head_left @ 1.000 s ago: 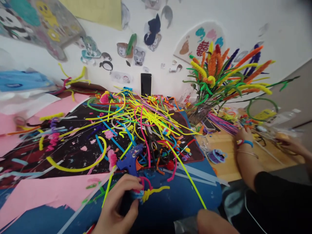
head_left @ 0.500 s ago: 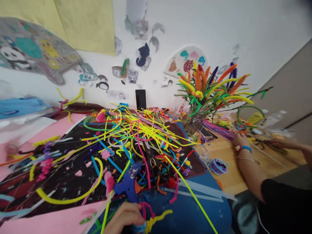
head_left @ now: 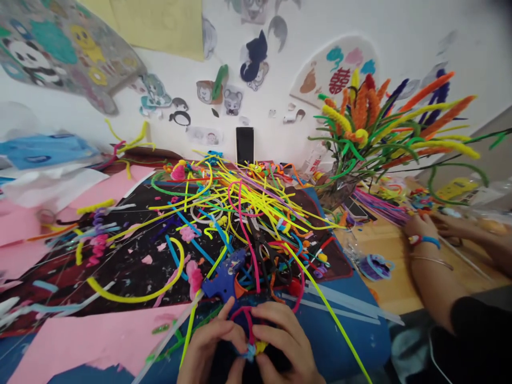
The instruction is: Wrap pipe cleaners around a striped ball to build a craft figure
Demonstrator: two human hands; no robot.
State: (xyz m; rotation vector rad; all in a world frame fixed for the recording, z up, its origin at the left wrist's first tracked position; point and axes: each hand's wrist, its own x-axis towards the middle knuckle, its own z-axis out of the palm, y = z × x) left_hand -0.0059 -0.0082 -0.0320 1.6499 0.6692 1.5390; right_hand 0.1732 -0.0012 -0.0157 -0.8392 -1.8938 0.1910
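Low in the view, my left hand and my right hand meet around a small pipe cleaner piece with pink loops and blue and yellow parts. The left fingers pinch its blue side, and the right fingers close on the yellow side. Part of the piece is hidden behind my fingers. Just beyond my left hand lies a blue hot glue gun, a white glue stick at its back end. Black scissors rest among loose pipe cleaners behind my right hand.
Many yellow pipe cleaners are heaped mid-table. Pink paper lies at the left front. A vase of pipe cleaner flowers stands at the right back, and a phone leans on the wall. Another person's arm works at the right.
My right hand has come into view and joined my left at the pipe cleaner piece. The camera view has shifted, and the other person's hands stay at the right.
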